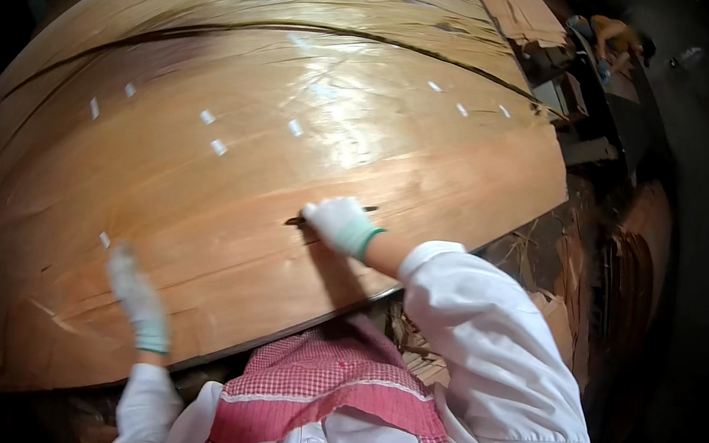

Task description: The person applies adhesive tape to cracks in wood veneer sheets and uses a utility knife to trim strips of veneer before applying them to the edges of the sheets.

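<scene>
Pressing flat on a wide wood veneer sheet (pixel 227 179), the gloved left hand (pixel 137 297) steadies it with fingers spread, while the right hand (pixel 341 223), fingers curled, works at a dark split (pixel 297 221) near its front edge.

no packages, signs or screens show in the view. the only label-like things are small white paper strips (pixel 218 146) stuck on the big brown veneer sheet (pixel 224 205): a few in the upper left of the frame, some near the middle top, three in the upper right, and one at the lower left. they are short, plain white rectangles.
</scene>
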`<state>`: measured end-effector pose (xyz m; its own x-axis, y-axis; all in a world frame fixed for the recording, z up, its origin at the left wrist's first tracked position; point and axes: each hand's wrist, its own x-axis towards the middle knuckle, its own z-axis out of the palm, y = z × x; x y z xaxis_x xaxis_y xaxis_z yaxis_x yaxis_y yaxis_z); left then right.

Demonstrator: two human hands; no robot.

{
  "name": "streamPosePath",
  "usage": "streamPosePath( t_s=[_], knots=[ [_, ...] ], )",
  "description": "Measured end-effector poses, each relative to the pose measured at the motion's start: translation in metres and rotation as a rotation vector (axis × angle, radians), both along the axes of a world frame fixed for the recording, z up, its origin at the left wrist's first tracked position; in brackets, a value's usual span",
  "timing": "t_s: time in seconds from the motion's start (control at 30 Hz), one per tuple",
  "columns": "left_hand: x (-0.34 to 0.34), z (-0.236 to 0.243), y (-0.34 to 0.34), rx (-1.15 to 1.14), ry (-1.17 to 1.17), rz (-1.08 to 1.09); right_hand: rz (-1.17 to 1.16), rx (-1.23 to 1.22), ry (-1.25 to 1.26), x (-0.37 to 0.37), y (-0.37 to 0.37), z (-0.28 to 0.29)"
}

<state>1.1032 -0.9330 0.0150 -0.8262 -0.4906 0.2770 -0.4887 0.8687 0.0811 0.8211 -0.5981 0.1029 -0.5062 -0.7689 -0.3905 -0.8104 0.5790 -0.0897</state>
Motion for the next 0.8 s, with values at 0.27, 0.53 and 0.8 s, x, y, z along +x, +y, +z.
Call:
streamPosePath(
  t_s=[0.27,0.53,0.8],
  knots=[
    [-0.171,0.030,0.223,0.138,-0.163,-0.232,-0.016,0.003,-0.077,-0.110,0.127,0.006],
    [-0.327,0.036,0.400,0.185,-0.143,-0.245,0.141,0.009,-0.038,-0.211,0.222,-0.002],
    [-0.457,0.057,0.557,0.295,-0.010,-0.271,0.144,-0.009,-0.082,-0.333,0.365,-0.002]
  ],
)
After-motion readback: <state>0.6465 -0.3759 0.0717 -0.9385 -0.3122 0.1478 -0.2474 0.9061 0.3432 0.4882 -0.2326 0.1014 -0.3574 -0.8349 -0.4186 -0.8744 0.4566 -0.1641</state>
